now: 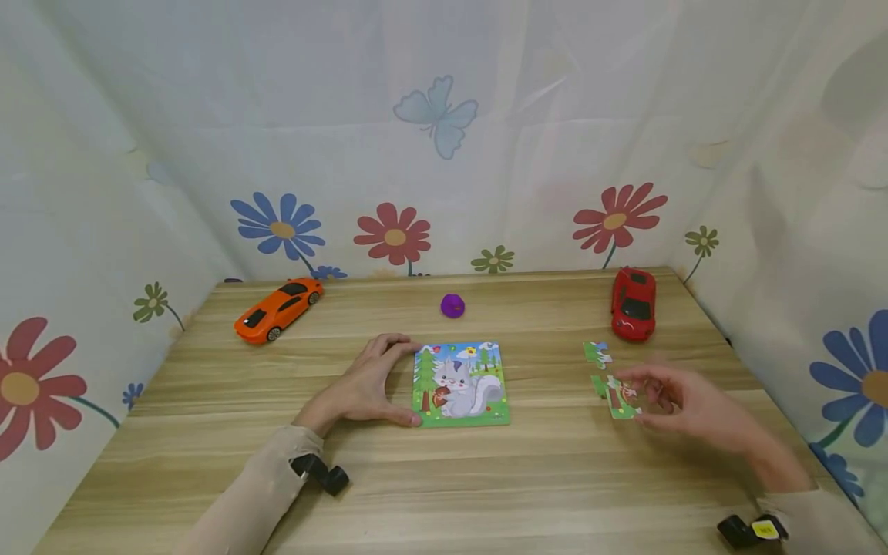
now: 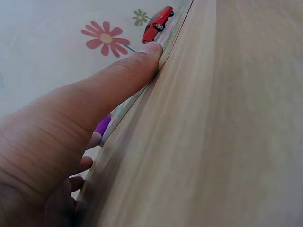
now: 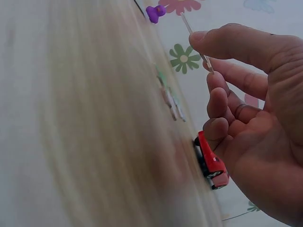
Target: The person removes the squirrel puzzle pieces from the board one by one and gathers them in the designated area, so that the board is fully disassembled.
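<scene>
My left hand (image 1: pixel 368 381) lies at the left edge of a square squirrel jigsaw puzzle (image 1: pixel 472 389). Its thumb presses the near left corner and its index fingertip touches the far left one; the left wrist view shows the straight thumb (image 2: pixel 113 78) on the board's edge. Over at the right, my right hand (image 1: pixel 683 401) pinches a jigsaw piece (image 1: pixel 622 399) between thumb and fingers. That piece appears edge-on and off the table in the right wrist view. Loose jigsaw pieces (image 1: pixel 595 354) lie on the table beside it, one partly hidden under the held piece.
An orange toy car (image 1: pixel 279 311) stands at the back left of the wooden table (image 1: pixel 444 486), a red toy car (image 1: pixel 634 304) at the back right. Between them sits a small purple object (image 1: pixel 452 306). Flower-printed curtains (image 1: pixel 333 139) enclose the table's back and sides.
</scene>
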The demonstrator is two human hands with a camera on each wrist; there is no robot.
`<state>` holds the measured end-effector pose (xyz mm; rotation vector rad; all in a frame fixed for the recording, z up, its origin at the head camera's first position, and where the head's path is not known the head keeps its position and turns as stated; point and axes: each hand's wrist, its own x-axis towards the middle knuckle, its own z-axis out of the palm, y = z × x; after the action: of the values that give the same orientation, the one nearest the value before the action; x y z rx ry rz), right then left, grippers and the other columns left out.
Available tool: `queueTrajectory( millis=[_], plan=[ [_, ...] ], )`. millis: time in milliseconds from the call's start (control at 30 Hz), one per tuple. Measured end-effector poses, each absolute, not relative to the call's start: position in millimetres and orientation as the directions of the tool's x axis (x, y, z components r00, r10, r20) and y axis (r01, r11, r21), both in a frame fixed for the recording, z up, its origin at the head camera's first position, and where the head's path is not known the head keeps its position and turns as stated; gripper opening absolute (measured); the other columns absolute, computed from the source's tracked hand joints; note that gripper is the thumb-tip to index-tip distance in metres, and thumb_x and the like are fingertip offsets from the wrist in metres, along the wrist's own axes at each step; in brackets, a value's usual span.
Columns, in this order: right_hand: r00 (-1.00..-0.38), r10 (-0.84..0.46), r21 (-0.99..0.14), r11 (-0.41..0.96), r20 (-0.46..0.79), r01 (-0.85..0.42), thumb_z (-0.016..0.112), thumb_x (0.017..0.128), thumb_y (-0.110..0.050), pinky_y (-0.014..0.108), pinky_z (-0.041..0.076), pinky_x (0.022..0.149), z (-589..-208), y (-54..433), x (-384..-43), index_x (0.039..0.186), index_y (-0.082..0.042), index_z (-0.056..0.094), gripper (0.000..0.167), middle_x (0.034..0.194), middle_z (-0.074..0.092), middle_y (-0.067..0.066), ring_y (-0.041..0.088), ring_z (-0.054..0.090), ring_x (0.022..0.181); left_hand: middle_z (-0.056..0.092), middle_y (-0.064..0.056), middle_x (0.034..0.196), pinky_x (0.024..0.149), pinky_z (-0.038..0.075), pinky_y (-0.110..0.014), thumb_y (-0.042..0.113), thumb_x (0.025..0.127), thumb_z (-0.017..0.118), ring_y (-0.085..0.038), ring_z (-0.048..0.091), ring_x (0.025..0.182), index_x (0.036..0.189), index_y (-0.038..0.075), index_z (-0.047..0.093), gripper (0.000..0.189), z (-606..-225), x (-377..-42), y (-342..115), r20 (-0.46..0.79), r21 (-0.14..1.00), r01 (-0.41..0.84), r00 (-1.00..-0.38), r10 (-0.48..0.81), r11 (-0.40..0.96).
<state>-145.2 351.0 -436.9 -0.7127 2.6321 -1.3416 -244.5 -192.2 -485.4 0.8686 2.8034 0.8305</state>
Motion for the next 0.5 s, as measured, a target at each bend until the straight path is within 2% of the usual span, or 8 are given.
queueTrajectory(
  millis=[200, 500],
  plan=[
    [-0.872, -0.482, -0.811, 0.473, 0.090, -0.345, 0.091, 0.092, -0.007, 0.030, 0.049, 0.063, -448, 355, -139, 0.142, -0.006, 0.069, 0.055, 0.107, 0.066, 0.009, 0.024, 0.058, 0.087, 0.032, -0.010, 0.174, 0.131, 0.028, -0.069, 0.078, 0.064, 0.098, -0.035, 0.027, 0.162, 0.170, 0.025, 0.045, 0.129, -484, -244, -192, 0.073, 0.524, 0.503, -0.830, 0.552, 0.687],
    [-0.882, -0.471, -0.830, 0.506, -0.036, -0.237, 0.090, 0.094, -0.013, 0.026, 0.050, 0.071, -457, 359, -134, 0.141, -0.012, 0.070, 0.051, 0.109, 0.062, 0.010, 0.022, 0.057, 0.094, 0.034, -0.012, 0.173, 0.130, 0.028, -0.071, 0.077, 0.065, 0.098, -0.038, 0.029, 0.161, 0.169, 0.022, 0.047, 0.128, -482, -243, -191, 0.095, 0.524, 0.521, -0.822, 0.562, 0.673]
  ],
)
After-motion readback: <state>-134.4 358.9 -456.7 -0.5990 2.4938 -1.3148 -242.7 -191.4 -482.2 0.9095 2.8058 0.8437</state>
